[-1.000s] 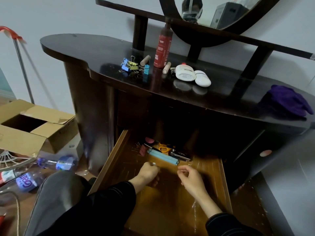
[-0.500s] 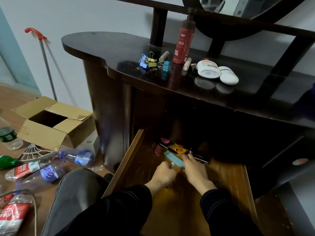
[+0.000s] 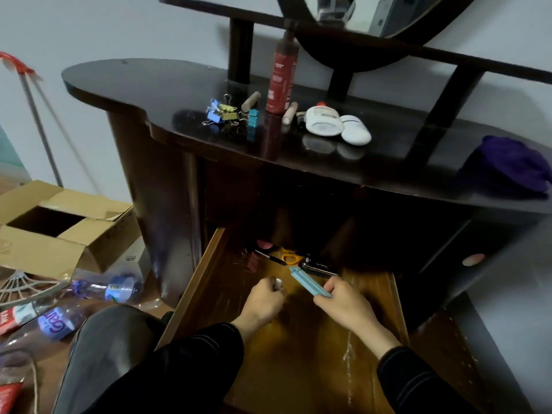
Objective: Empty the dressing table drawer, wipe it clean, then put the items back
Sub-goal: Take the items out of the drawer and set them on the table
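Pulled-out brown wooden drawer (image 3: pixel 298 372) of dark dressing table (image 3: pixel 134 82) — both hands inside. Right hand (image 3: pixel 343 304) pinches near end of flat light-blue plastic bar (image 3: pixel 309 282). Left hand (image 3: pixel 263 300) curled round small white object (image 3: pixel 278 283). Orange-handled scissors (image 3: pixel 289 258), black case (image 3: pixel 318 268) at drawer back. Coloured binder clips (image 3: pixel 227 113), red bottle (image 3: pixel 282 76) on tabletop — purple cloth (image 3: pixel 513 165) at right end.
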`<state>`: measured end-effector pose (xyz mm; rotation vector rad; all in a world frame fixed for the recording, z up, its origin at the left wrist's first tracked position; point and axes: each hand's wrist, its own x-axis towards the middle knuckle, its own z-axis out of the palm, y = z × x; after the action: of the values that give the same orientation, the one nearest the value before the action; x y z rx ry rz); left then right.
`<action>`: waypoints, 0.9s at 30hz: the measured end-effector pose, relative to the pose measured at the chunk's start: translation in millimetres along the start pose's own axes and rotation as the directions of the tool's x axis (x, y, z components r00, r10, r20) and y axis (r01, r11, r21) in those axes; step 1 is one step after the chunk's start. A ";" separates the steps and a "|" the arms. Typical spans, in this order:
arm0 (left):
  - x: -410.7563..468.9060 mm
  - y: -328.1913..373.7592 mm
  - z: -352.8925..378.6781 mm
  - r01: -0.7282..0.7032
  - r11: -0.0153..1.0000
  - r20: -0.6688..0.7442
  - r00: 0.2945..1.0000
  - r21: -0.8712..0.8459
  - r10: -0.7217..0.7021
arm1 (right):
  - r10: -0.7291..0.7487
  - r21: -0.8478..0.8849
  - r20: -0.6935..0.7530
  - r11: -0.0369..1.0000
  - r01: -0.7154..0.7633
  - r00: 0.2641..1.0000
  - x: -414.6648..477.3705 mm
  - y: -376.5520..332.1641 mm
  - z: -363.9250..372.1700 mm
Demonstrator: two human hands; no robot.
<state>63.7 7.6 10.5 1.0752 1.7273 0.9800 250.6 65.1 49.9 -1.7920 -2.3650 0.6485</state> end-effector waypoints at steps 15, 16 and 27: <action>-108.1 170.8 -70.0 -0.639 0.751 -0.159 0.769 -0.166 0.620 | -0.369 0.282 -0.399 0.822 0.495 0.840 -147.7 -47.3 -191.1; -109.2 189.8 -76.8 -0.658 0.727 -0.177 0.753 -0.196 0.634 | -0.348 0.303 -0.459 0.804 0.511 0.818 -148.0 -48.7 -200.3; -5.1 310.2 -83.3 -0.667 0.556 -0.083 0.601 0.496 0.795 | 0.114 0.364 -0.541 0.925 0.111 0.833 -38.2 -62.6 -268.2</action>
<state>68.4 88.1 321.5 2.1730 1.7716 1.3679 295.3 88.3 323.4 -1.5380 -1.7099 0.4595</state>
